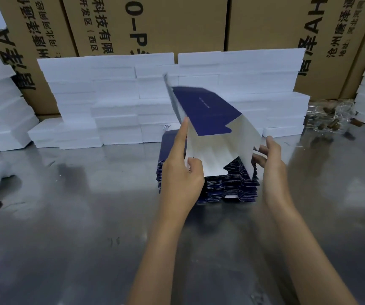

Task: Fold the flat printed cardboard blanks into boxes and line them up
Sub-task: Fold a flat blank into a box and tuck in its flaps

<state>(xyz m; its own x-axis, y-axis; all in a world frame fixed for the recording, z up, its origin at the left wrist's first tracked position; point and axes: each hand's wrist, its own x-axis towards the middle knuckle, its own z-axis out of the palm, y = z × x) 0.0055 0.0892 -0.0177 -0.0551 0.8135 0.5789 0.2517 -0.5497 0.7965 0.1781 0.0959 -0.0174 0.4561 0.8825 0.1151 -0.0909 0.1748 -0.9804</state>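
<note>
Work is judged barely begun: one blank (212, 119) is held up at frame centre, pinched by the left hand (181, 170), touched by the right hand's (269, 155) relaxed fingers, above the unfolded stack (232, 186), no finished boxes seen.

A left hand (182, 172) pinches a half-opened navy-and-white blank (210, 128) above the stack of blanks (227, 188) mid-table (89, 216); the right hand (267, 154) touches its opposite edge.
</note>
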